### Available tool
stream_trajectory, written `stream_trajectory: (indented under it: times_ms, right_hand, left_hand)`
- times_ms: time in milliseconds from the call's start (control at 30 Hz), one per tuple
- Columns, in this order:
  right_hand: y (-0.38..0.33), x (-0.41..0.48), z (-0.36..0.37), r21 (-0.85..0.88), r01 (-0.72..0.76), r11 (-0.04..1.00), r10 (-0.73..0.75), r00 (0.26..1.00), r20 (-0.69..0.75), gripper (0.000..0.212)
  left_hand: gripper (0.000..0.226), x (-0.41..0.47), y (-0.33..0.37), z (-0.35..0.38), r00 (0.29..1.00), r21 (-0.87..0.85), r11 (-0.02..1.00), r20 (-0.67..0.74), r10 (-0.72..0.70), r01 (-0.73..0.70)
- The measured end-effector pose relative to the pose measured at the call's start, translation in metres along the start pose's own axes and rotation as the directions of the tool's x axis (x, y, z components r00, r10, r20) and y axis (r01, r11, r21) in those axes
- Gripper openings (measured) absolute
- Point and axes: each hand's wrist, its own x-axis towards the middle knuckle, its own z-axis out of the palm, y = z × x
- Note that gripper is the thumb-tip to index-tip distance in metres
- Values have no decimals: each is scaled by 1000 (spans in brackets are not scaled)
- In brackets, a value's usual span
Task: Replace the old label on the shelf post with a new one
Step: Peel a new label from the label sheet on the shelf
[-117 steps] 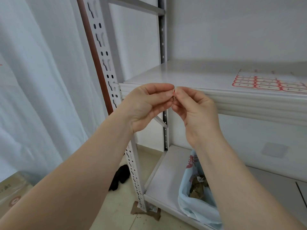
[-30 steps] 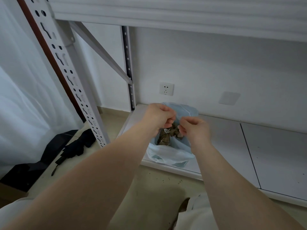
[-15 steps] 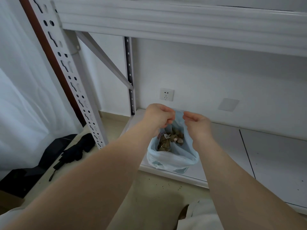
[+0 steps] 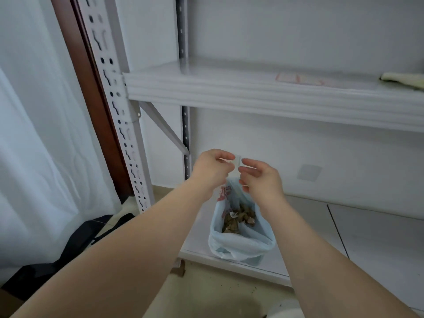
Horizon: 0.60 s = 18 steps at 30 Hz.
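My left hand [image 4: 212, 171] and my right hand [image 4: 260, 177] hover close together just above the light blue trash bag [image 4: 241, 244] on the bottom shelf. The fingers of both hands are loosely spread, and I see nothing between them. The bag holds brown scraps and bits of paper. The white perforated shelf post [image 4: 114, 95] rises at the left, a forearm's length from my hands. A sheet of red-bordered labels [image 4: 298, 79] lies on the middle shelf [image 4: 229, 92], up and to the right.
A pale cloth [image 4: 403, 81] lies at the right end of the middle shelf. A white curtain [image 4: 41, 134] hangs left of the post, with a black object [image 4: 80, 237] on the floor below it. A wall socket shows behind my fingertips.
My hands pinched a small label, then dropped to the bag's mouth. Now they have lifted a little with fingers parted and empty. The view has tilted up to show the middle shelf.
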Motion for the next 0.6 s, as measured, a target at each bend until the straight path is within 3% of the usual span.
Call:
stream_trajectory:
  times_ms: [167, 367, 533, 600]
  right_hand:
    - [-52, -28, 1, -147, 230, 962, -226, 973, 39, 20]
    - [-115, -46, -20, -344, 489, 802, -521, 854, -1, 17]
    - [-150, -38, -49, -611, 505, 610, -689, 719, -93, 19]
    - [-157, -29, -62, -721, 437, 537, -690, 720, -77, 24]
  left_hand:
    - [19, -30, 44, -20, 990, 28, 989, -4, 143, -143]
    - [10, -52, 99, -26, 900, 68, 911, -144, 412, -407]
    - [5, -50, 131, -21, 782, 280, 799, -198, 591, -533]
    - [13, -43, 139, -17, 770, 361, 770, -181, 612, -527]
